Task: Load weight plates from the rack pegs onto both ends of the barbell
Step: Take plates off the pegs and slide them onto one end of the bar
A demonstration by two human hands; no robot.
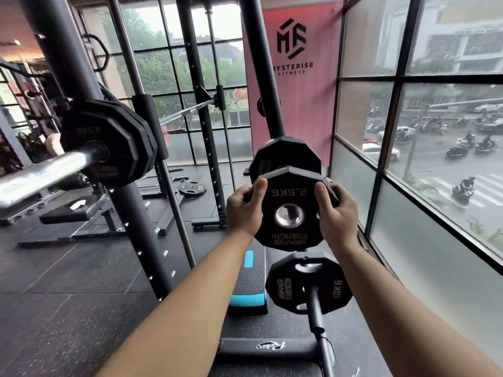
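A small black 2.5 kg plate is held up at centre, its printing upside down. My left hand grips its left edge and my right hand grips its right edge. Directly behind it another black plate sits on a rack peg. Below my hands a 10 kg plate hangs on a lower peg. The barbell's chrome sleeve juts toward me at left, with black plates loaded on it.
Black rack uprights stand between the barbell and the pegs. A bench and a loose plate lie on the floor. A black and teal step platform sits below. Windows close off the right.
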